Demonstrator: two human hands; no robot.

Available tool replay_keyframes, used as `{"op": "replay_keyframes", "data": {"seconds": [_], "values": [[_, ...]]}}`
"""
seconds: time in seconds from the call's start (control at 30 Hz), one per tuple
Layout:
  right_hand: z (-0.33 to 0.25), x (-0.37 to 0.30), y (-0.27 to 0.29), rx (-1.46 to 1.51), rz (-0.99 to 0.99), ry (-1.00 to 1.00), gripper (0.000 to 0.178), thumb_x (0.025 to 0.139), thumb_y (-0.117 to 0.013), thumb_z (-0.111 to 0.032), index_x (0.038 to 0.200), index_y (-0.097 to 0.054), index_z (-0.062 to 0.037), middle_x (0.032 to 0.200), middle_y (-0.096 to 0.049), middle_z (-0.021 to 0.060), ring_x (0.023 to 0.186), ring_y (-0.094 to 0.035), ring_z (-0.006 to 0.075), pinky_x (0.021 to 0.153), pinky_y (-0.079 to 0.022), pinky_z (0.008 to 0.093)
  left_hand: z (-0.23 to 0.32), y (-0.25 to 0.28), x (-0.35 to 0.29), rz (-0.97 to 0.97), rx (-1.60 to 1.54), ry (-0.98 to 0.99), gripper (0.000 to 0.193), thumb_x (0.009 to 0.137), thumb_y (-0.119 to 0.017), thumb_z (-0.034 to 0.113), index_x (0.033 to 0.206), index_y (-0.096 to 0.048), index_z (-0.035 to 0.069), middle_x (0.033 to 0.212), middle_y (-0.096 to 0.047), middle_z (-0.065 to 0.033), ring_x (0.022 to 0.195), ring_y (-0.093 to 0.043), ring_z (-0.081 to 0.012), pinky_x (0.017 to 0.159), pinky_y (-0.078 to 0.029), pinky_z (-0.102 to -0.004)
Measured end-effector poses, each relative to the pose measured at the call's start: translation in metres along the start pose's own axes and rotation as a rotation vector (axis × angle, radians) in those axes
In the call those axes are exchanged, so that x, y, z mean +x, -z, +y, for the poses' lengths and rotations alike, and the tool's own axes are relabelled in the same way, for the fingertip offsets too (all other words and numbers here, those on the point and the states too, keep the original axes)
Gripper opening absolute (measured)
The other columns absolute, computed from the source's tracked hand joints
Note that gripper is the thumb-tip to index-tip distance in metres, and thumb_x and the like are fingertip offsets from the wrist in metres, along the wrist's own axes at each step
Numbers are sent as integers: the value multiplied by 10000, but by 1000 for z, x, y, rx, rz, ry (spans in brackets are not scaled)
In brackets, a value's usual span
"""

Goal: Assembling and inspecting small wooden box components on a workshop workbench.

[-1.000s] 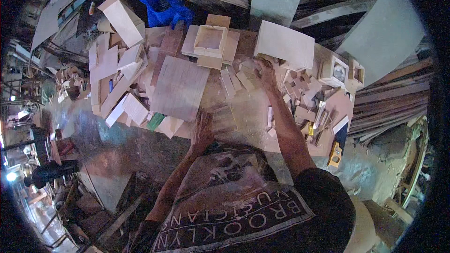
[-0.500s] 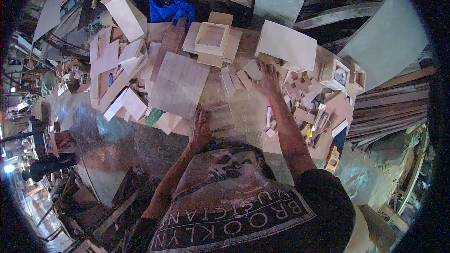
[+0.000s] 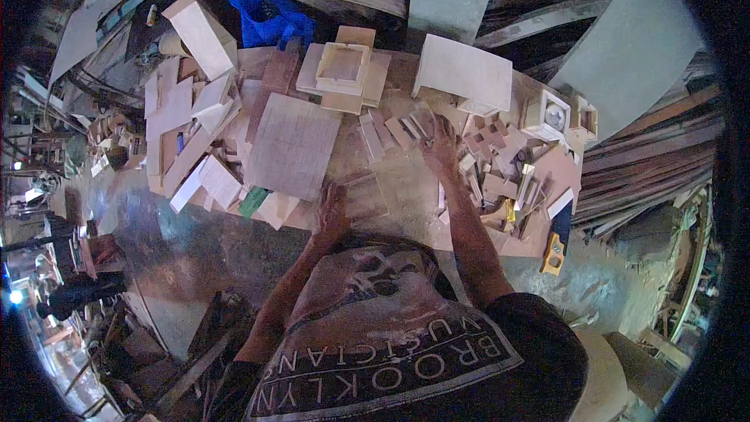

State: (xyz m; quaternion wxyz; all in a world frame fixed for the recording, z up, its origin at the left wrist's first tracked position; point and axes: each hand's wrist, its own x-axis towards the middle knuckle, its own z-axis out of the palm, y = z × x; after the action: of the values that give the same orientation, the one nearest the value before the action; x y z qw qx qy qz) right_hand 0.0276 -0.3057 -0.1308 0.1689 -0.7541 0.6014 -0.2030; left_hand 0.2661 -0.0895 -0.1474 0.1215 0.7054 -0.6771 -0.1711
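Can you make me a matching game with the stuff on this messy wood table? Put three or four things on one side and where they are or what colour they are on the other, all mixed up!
Things:
1. bag
2. big square board
3. left hand
4. right hand

Descriptions:
A. reaches out among small wood scraps
B. blue, at the table's far edge
C. lies flat in the middle of the table, pale brown
D. rests at the table's near edge

Pairs: 1-B, 2-C, 3-D, 4-A
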Motion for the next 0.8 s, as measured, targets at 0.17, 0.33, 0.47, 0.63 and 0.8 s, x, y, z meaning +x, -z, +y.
{"op": "replay_keyframes", "data": {"seconds": [0.17,0.33,0.47,0.63,0.8], "values": [[-16,-15,-10,-64,116,140,515,717,-661,-198,1197,-497,-108,1232,-469,117,1136,-449,324,906,-347,511,0,8,-1,-22,-40,-27,697,685,-732,224,1280,-437,12,1356,-342,-258,1277,-294,-445,1026,-339,-488],[-40,-27,-22,-251,57,161,344,734,-631,-250,1023,-563,-77,1168,-448,119,1109,-423,302,870,-339,513,-20,-7,-10,-52,36,-82,723,680,-736,232,1294,-427,8,1383,-316,-246,1302,-263,-437,1048,-312,-484],[-34,-39,-21,-298,106,134,348,717,-634,-247,1009,-569,-69,1171,-439,123,1099,-415,309,864,-337,514,-9,4,-6,-3,-107,-111,758,685,-730,247,1320,-393,5,1396,-295,-248,1312,-242,-437,1053,-303,-488],[-38,-52,-12,-199,182,64,313,686,-644,-226,947,-580,-66,1148,-457,126,1075,-438,322,842,-347,525,-22,-17,-5,7,9,-72,798,686,-723,232,1351,-347,2,1402,-281,-254,1323,-208,-447,1073,-251,-511],[-18,-80,-3,-209,147,40,309,722,-632,-219,1002,-571,-104,1146,-495,134,1094,-440,351,846,-354,530,-10,2,1,-122,-74,8,826,677,-703,148,1377,-288,5,1413,-251,-257,1316,-192,-469,1080,-213,-532]]}}
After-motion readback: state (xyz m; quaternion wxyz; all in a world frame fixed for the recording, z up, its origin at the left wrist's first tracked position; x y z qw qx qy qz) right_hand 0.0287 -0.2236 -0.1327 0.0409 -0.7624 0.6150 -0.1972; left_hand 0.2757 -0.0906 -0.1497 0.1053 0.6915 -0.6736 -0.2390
